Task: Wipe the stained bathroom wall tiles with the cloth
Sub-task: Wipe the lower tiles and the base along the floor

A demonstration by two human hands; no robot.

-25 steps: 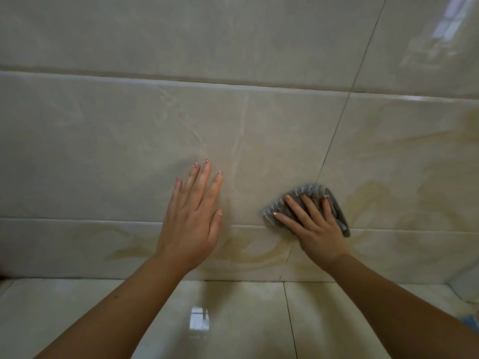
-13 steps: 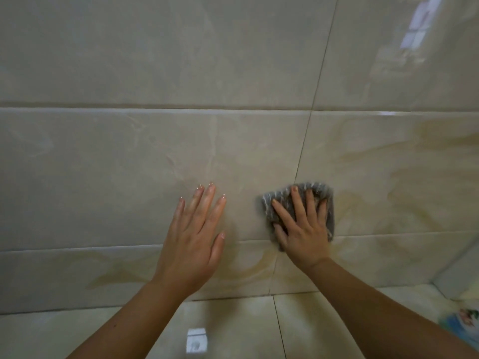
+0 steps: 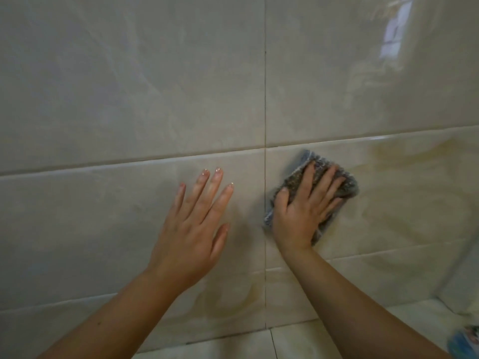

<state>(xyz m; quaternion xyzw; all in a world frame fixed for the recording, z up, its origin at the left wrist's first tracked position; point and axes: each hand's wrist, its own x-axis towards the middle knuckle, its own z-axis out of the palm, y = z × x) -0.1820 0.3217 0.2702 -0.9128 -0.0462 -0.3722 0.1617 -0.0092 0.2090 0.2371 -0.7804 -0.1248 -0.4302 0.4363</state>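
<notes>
As fingers splay, right hand presses cloth.

Dim, soft light on glossy wall tiles. A window reflection glares far right of the vertical grout line; a faint shadow lies just left of it. Horizontal joints slant and bow with wide-angle distortion; slight overall blur.
</notes>
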